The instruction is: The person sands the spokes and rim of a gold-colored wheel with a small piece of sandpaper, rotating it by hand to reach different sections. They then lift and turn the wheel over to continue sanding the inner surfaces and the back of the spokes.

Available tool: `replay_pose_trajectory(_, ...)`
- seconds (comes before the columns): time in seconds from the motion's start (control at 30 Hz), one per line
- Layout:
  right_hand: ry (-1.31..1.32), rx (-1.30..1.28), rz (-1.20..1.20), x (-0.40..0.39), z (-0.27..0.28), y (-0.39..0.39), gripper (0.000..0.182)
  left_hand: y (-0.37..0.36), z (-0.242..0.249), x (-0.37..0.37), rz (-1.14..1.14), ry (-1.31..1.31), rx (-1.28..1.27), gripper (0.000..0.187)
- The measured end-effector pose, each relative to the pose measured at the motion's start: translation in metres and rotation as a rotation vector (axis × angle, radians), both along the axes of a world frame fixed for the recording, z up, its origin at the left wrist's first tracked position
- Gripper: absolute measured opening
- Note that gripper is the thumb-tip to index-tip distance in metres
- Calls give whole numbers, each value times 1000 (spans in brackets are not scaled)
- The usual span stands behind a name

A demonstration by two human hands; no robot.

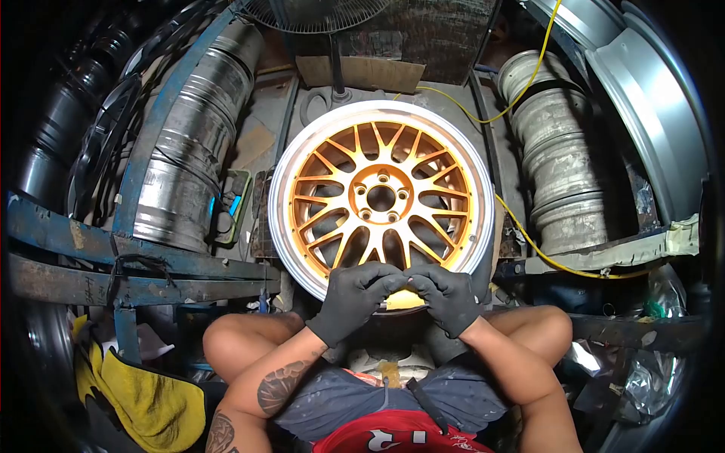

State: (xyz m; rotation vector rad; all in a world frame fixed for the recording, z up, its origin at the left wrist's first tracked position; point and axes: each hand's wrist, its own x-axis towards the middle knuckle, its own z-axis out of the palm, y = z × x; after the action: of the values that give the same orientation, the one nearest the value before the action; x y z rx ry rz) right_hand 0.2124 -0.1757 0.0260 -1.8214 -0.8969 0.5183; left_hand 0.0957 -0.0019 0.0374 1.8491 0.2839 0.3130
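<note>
Wheel [381, 198], gold spokes with polished lip, propped upright between the knees, facing the camera. Both gloved hands pressed together on the rim at 6 o'clock: left hand [353, 294] and right hand [447, 296], fingers curled, pinching something small at the lip; what exactly, cannot tell. Steel barrels [192, 151] at 9 o'clock, yellow cable [521, 226] trailing past 3 o'clock. Risk: wheel rolling off or tipping if pressure slips; gloves scuffing the finish.

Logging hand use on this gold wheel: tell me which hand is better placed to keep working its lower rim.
Neither clearly: the left hand and right hand meet, gloved, at the wheel's bottom edge. Their fingers touch there.
</note>
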Motion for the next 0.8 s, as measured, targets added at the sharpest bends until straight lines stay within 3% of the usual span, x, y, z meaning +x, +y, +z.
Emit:
replay_pose_trajectory(0.17, -54, 15, 22, -1, 8, 1, 19, 5, 1, 5, -47, -143, 158, 17)
replay_pose_trajectory(0.37, -23, -41, 63, 5, 15, -1, 19, 10, 3, 5, -104, -11, 19, 18)
replay_pose_trajectory(0.5, 383, -5, 13, 7, 12, 3, 25, 12, -6, 6, -94, 6, -64, 20)
replay_pose_trajectory(0.63, 481, 23, 30, 12, 8, 8, 26, 19, 3, 9, -108, -9, 48, 20)
replay_pose_trajectory(0.7, 532, 108, 124, 19, 0, 13, 29, 22, -5, 12, -96, -41, -15, 18)
replay_pose_trajectory(0.8, 55, 28, 55, 21, -10, 20, 37, 23, -1, 15, -71, 40, -152, 12)
